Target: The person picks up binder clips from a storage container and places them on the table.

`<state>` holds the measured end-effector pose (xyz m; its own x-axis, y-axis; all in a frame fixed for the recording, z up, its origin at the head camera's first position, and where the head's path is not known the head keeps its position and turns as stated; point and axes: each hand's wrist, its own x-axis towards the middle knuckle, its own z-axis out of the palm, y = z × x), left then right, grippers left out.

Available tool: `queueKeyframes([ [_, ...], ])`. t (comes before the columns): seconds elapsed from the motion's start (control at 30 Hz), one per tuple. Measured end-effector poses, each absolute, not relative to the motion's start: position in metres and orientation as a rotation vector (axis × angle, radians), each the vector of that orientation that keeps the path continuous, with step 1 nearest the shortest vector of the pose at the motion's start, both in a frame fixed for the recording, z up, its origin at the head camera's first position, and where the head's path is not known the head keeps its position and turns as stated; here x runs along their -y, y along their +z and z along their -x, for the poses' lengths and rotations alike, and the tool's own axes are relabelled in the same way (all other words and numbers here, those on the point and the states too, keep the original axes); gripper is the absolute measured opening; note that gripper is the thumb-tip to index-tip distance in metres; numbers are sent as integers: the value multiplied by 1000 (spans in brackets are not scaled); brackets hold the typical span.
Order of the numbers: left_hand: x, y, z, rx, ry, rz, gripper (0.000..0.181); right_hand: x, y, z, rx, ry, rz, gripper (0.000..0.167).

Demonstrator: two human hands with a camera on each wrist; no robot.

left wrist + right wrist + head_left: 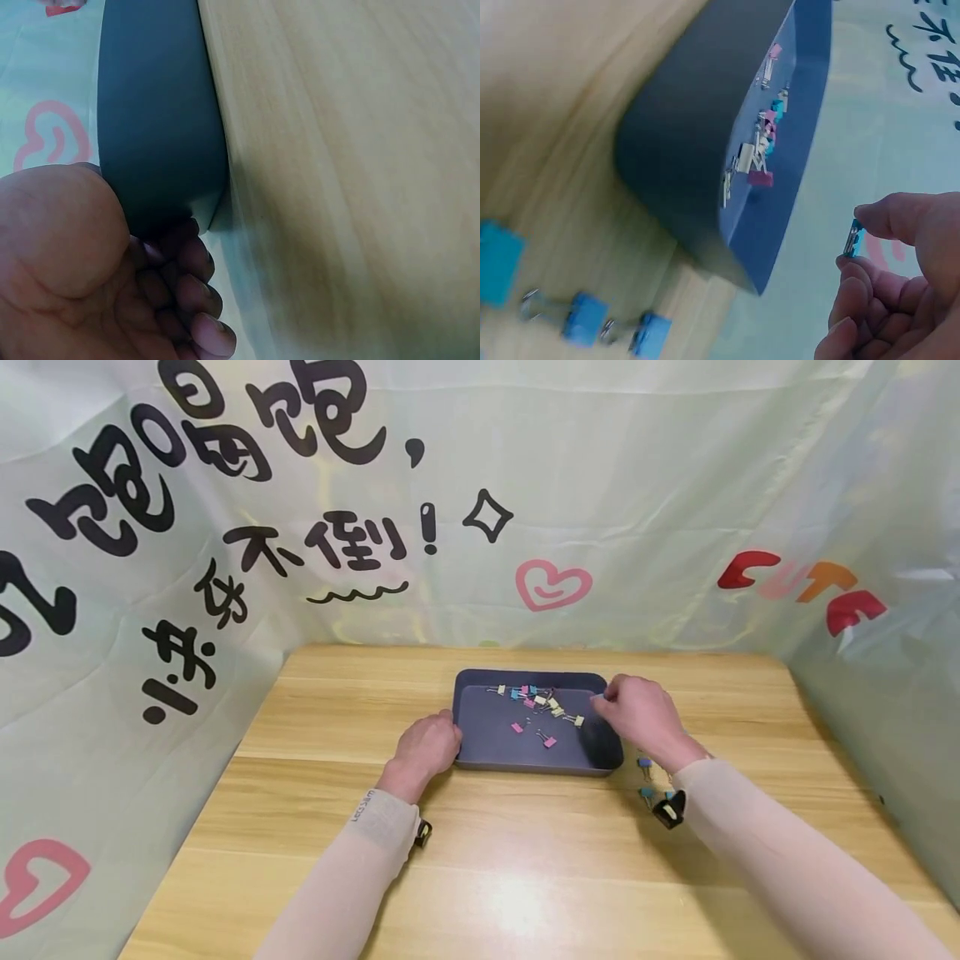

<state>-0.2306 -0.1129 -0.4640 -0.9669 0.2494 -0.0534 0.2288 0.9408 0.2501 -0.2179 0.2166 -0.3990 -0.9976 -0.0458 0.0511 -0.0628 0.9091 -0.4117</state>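
A dark grey rectangular tray (487,752) lies on the table in the head view. My left hand (427,745) grips its left end, the thumb at the rim and the fingers curled against the outside, as the left wrist view shows. Above the tray's right end, my right hand (643,714) pinches a small teal binder clip (853,238) between thumb and forefinger. Several pink, cream and teal binder clips lie scattered inside the tray, among them a pink clip (550,742). Right of the tray, several blue and teal clips are on the table, including a blue clip (585,319).
The wooden table (300,843) stands against printed fabric walls (637,485) at the back and both sides. Part of the loose clips on the right is hidden under my right forearm. Dark wrist devices (670,810) sit on both sleeves.
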Motion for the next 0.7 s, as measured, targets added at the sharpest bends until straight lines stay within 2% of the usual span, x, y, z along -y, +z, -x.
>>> queueKeyframes([
  [0.33,112,-464,230,-3005,393,-359,23,-257,-401,174,3058,709,30,36],
  [0.7,112,-463,230,-2988,385,-340,24,-296,-422,134,3076,711,151,31],
])
